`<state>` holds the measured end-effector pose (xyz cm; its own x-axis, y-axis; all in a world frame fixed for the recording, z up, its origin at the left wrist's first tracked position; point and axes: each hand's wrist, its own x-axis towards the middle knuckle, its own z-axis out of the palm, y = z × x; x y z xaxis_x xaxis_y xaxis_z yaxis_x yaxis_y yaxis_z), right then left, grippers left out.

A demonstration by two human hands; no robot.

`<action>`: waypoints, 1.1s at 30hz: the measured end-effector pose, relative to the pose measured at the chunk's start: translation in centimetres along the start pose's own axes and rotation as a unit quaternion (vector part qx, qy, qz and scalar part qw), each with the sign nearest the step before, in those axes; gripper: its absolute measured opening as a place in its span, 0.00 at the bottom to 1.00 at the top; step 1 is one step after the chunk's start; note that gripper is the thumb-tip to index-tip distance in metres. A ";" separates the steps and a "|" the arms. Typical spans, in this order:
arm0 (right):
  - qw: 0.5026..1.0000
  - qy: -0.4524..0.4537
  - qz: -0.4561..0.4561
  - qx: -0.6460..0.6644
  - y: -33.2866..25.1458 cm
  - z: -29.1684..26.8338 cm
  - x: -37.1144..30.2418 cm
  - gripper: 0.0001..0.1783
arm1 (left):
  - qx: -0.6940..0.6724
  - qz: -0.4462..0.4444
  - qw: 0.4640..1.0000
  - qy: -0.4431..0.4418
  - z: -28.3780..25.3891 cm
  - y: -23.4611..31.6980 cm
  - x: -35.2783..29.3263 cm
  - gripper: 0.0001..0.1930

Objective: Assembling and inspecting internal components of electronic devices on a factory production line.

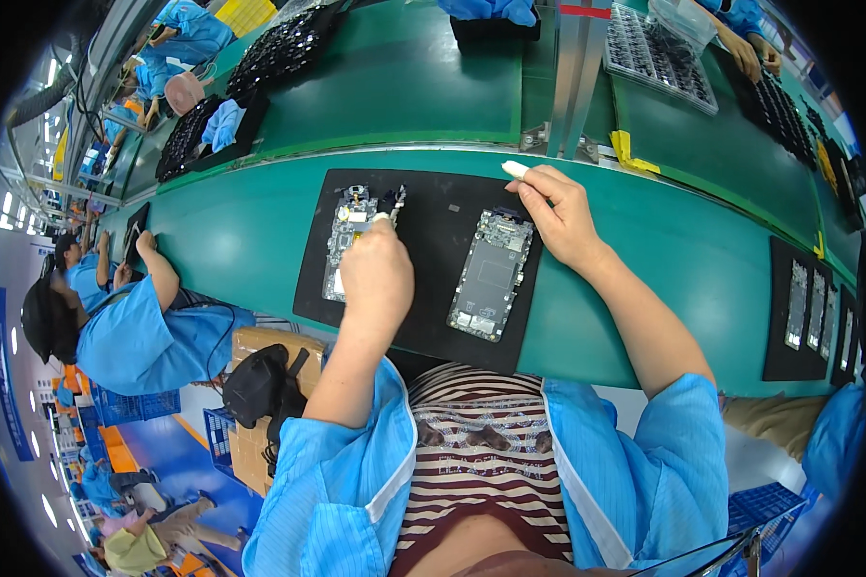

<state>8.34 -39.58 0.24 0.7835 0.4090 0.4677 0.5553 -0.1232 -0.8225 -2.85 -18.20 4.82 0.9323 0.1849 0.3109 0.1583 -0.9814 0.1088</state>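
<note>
Two phone circuit boards lie on a black mat [428, 269]. My left hand [377, 269] is closed over the right edge of the left circuit board [357, 213], with a white cover on a fingertip. At that fingertip is a small dark part [393, 201]; my fingers hide how it is held. The right circuit board [492, 277] lies slightly tilted, with a dark connector strip at its top. Beside its upper right corner, my right hand [563, 213] has bent fingers a little apart and a white-covered fingertip pointing left. Nothing shows in it. A tiny grey piece [453, 208] sits between the boards.
The mat rests on a green bench [231, 231]. More boards [797, 304] lie on a black mat at far right. Behind a raised rail stand a clear tray [659, 62], black trays of parts [284, 53] and a metal post [577, 87]. Co-workers sit left and back right.
</note>
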 end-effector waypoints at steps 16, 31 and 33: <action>0.775 -0.280 0.307 0.477 -1.6 -1.4 0.8 0.23 | -0.634 -0.104 0.723 -0.254 -0.2 1.5 -1.0 0.09; 0.789 -0.255 0.310 0.466 -1.6 -1.5 1.0 0.21 | -0.575 -0.080 0.798 -0.161 -0.3 2.5 -1.7 0.06; 0.787 -0.254 0.308 0.470 -1.8 -1.5 1.0 0.21 | -0.570 -0.077 0.805 -0.148 0.3 2.5 -1.8 0.05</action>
<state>8.55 -40.25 2.66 0.4786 0.8715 -0.1067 -0.5246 0.1863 -0.8307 -4.05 -20.97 4.29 0.9935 0.1134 -0.0100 0.0362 -0.2321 0.9720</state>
